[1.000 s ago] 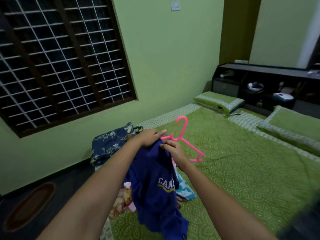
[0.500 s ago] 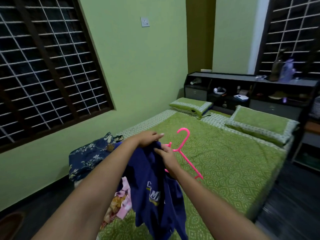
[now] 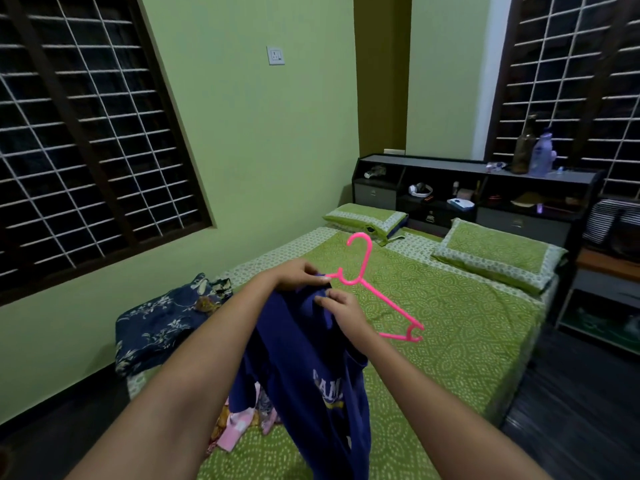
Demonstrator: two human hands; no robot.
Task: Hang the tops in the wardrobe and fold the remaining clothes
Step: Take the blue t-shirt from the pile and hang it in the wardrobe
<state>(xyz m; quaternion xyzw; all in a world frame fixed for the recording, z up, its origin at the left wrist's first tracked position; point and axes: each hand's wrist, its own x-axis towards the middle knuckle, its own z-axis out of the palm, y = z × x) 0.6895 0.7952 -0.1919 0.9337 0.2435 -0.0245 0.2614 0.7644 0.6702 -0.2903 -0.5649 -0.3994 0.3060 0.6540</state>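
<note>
Raised higher (slightly), pink hanger (image 3: 367, 282) — left hand (image 3: 298, 273) pinches blue top (image 3: 311, 358).

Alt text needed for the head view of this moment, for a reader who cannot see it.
Over a green-covered bed, a person's left hand and right hand work a navy blue printed top onto a pink plastic hanger. More clothes lie at the bed's near edge, and a folded dark floral cloth sits at the bed's left corner.

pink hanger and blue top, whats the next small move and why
Probably pull the blue top's collar over the hanger's bare right arm: both hands, left and right, pinch the fabric near the hook, and that arm sticks out uncovered.
</note>
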